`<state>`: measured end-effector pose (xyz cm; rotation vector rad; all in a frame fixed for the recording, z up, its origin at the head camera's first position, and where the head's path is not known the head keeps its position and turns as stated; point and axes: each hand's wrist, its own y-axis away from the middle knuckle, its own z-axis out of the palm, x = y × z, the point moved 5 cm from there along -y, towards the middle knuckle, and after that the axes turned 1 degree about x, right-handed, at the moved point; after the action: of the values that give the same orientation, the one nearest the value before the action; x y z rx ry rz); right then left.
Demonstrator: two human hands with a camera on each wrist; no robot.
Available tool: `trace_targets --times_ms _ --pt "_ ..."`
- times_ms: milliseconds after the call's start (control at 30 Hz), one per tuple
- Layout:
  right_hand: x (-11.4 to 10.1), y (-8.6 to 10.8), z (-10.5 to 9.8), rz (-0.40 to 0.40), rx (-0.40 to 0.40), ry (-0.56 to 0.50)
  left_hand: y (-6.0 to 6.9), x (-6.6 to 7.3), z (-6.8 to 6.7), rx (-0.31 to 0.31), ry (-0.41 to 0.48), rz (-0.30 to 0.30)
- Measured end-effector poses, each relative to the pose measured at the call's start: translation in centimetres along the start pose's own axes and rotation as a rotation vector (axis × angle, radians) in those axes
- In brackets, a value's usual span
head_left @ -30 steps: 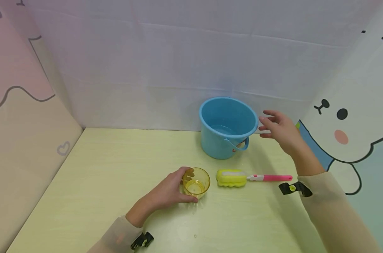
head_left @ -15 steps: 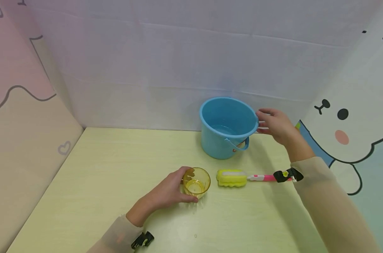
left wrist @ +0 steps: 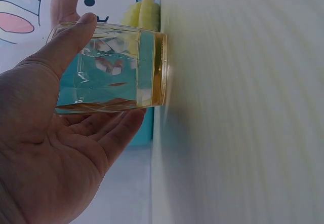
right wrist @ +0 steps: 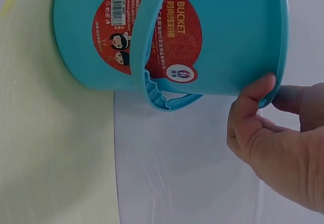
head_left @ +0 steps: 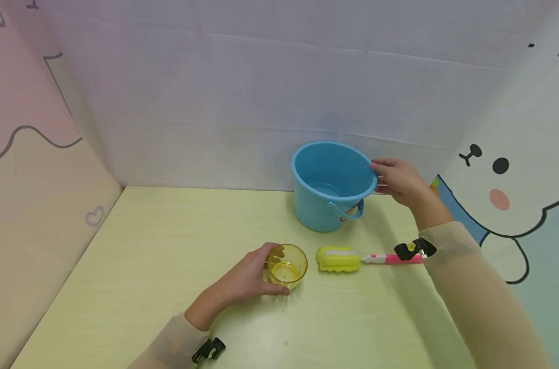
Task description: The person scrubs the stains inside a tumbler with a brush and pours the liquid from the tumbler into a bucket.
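On the table, my left hand (head_left: pixel 253 274) curls round an amber glass cup (head_left: pixel 287 266), thumb on the near side. The left wrist view shows the clear cup (left wrist: pixel 111 69) standing on the table between thumb and fingers. My right hand (head_left: pixel 401 184) pinches the right side of the rim of a blue bucket (head_left: pixel 318 207). In the right wrist view the hand (right wrist: pixel 283 148) has thumb and finger on either side of the rim, and the bucket (right wrist: pixel 233 36) bears a red label. Its handle (right wrist: pixel 144 46) hangs down.
A brush with a yellow sponge head (head_left: pixel 338 260) and a pink and white handle (head_left: pixel 394 259) lies right of the cup, in front of the bucket. Behind the table (head_left: pixel 145 246) hangs a white cloth (head_left: pixel 205 102), with printed panels at both sides.
My right hand has moved left from beside the bucket and now pinches its rim. The left hand and the cup have stayed in place.
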<state>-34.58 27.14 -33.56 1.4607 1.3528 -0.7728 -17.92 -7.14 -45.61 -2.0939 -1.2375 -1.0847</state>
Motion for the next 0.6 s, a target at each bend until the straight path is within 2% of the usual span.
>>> trace_targets --times_ms 600 --pt "0.16 -0.13 0.47 -0.027 -0.001 -0.111 0.3 -0.28 -0.26 -0.001 -0.003 0.0"
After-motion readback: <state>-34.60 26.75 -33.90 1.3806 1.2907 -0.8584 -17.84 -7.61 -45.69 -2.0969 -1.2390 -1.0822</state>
